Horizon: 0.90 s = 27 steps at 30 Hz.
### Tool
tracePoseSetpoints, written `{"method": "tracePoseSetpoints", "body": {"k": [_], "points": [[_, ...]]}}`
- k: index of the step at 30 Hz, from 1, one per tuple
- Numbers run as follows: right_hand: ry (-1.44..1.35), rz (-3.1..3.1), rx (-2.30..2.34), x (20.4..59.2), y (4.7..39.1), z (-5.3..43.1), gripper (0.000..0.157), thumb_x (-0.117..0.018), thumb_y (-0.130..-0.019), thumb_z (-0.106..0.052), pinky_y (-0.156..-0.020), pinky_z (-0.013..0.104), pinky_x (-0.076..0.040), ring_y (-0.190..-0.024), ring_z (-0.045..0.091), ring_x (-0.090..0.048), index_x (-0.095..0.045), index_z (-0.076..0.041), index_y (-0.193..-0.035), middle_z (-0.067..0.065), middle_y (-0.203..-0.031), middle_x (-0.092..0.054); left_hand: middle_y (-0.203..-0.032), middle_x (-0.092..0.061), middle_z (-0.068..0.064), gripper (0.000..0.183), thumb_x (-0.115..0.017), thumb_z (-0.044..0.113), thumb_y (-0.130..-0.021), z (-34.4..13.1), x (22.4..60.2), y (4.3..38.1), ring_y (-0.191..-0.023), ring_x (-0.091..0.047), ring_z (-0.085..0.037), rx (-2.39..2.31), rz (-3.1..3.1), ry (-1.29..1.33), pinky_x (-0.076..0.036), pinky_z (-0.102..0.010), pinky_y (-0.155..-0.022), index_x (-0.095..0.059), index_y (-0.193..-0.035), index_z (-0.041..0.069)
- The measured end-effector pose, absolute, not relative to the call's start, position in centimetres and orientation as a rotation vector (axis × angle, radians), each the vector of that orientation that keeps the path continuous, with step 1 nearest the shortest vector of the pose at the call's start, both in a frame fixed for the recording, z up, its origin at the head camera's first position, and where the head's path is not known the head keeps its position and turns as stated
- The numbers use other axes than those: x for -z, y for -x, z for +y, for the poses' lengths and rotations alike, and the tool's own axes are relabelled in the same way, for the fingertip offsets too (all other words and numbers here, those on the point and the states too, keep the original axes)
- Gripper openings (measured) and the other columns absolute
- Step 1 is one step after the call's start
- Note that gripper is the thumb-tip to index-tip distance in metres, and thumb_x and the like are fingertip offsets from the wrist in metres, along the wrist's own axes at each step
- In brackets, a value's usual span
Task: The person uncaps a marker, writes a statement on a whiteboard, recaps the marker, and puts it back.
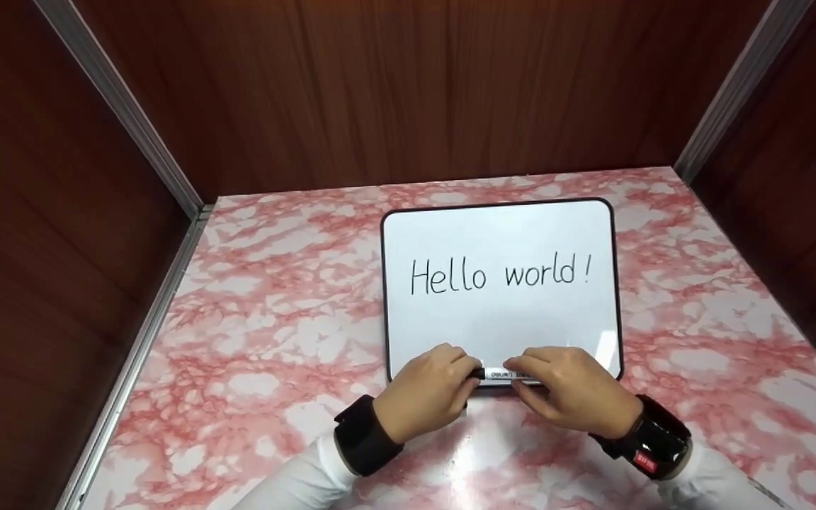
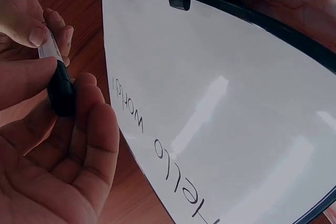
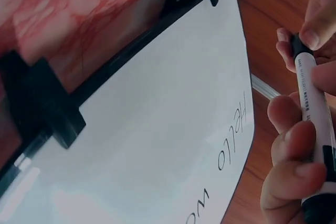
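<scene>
A white marker (image 1: 499, 373) with a black cap (image 2: 62, 95) is held crosswise between both hands, over the bottom edge of the whiteboard (image 1: 500, 322) in the head view. My left hand (image 1: 426, 389) pinches the cap between thumb and fingers. My right hand (image 1: 569, 386) grips the white barrel, with its fingers curled round it in the right wrist view; the barrel's dark end (image 3: 319, 209) shows below them. The cap sits against the barrel. "Hello world!" is written in black across the board, which has a black frame and rounded corners.
The board is on a red-and-white marbled table (image 1: 259, 340). Brown wood-grain panels (image 1: 408, 92) rise behind and at both sides, with metal strips (image 1: 121, 99) at the corners. Dark clip-like pieces (image 3: 58, 103) overlap the board's edge in the wrist views.
</scene>
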State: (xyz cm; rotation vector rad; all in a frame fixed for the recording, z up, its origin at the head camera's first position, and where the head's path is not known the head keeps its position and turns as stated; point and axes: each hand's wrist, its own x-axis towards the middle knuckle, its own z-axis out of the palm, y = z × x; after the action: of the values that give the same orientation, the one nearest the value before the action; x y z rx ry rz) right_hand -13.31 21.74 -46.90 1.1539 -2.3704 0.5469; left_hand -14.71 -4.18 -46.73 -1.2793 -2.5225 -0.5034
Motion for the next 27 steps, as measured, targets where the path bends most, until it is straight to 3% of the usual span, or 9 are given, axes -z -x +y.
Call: {"method": "tracePoseSetpoints", "body": {"k": [6, 13, 20, 27], "points": [[-1.2, -2.278, -0.363, 47.07, 13.36, 21.58, 0.026, -0.087, -0.082, -0.012, -0.052, 0.02, -0.051, -0.062, 0.005, -0.055, -0.076, -0.006, -0.105, -0.005, -0.08, -0.067, -0.095, -0.071, -0.001, 0.011, -0.067, 0.018, -0.107, -4.1, 46.77, 14.72, -0.085, -0.063, -0.015, 0.443, -2.54, 1.307, -0.057, -0.026, -0.074, -0.073, -0.108, 0.009], [-1.262, -2.198, -0.33, 47.25, 13.43, 21.6, 0.014, -0.072, -0.103, -0.019, -0.049, 0.018, -0.048, -0.058, 0.004, -0.05, -0.074, -0.006, -0.106, -0.006, -0.077, -0.062, -0.094, -0.072, -0.001, 0.012, -0.068, 0.017, -0.106, -4.37, 46.7, 14.74, -0.084, -0.065, -0.015, 0.399, -2.434, 1.367, -0.057, -0.024, -0.073, -0.075, -0.109, 0.009], [-1.313, -2.232, -0.435, 47.09, 13.21, 21.65, 0.014, -0.078, -0.098, -0.013, -0.052, 0.015, -0.048, -0.06, -0.001, -0.047, -0.073, -0.007, -0.109, -0.008, -0.078, -0.06, -0.087, -0.073, 0.003, 0.003, -0.073, 0.013, -0.099, -4.6, 46.68, 14.98, -0.074, -0.062, -0.012, 0.382, -2.249, 1.429, -0.053, -0.02, -0.065, -0.075, -0.1, 0.01], [-1.317, -2.317, -0.575, 46.94, 12.9, 21.74, 0.021, -0.083, -0.091, -0.007, -0.055, 0.012, -0.046, -0.063, -0.005, -0.047, -0.073, -0.009, -0.11, -0.009, -0.078, -0.061, -0.086, -0.074, 0.003, 0.006, -0.078, 0.012, -0.094, -4.33, 47.0, 15.03, -0.069, -0.056, -0.01, 0.279, -2.064, 1.446, -0.047, -0.019, -0.063, -0.075, -0.098, 0.01]]}}
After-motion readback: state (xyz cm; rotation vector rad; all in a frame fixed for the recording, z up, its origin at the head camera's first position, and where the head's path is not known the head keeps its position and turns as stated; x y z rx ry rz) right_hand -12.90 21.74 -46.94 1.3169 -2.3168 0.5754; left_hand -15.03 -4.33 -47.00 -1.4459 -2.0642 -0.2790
